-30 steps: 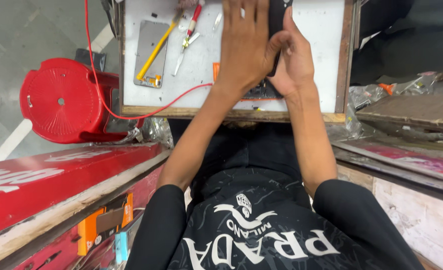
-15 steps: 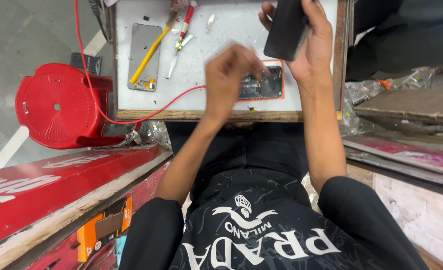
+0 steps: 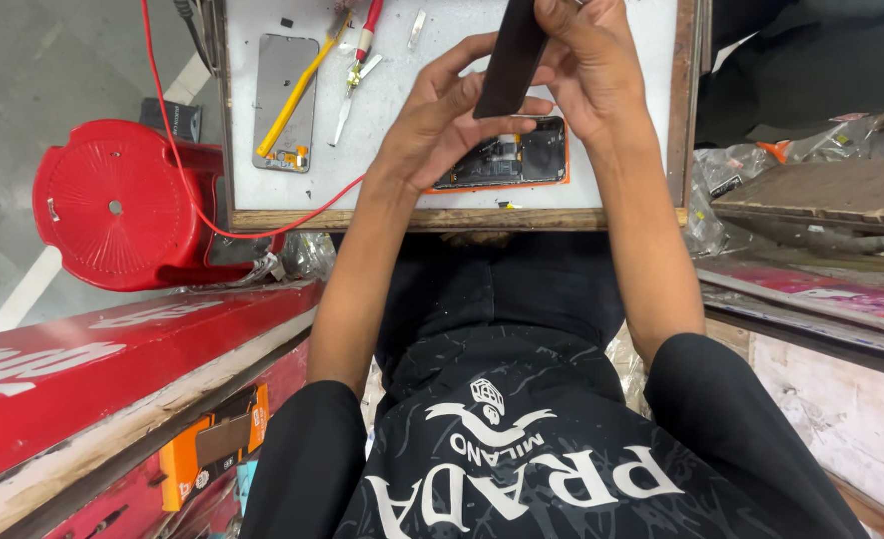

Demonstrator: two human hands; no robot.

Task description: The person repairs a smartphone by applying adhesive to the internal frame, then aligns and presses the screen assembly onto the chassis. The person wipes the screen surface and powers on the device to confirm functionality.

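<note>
Together, left hand (image 3: 432,125) and right hand (image 3: 591,70) apparently grip a dark panel (image 3: 512,55).

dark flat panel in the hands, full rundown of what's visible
The dark panel is a thin, flat, black rectangular slab, glossy-looking, its top cut off by the frame edge. It is held tilted, nearly on edge, above the opened phone with orange frame. The right hand grips its upper part; left hand fingers touch its lower end.

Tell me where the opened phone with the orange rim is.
In the head view, the opened phone lies flat on the white work board, near its front edge, directly below both hands.
</note>
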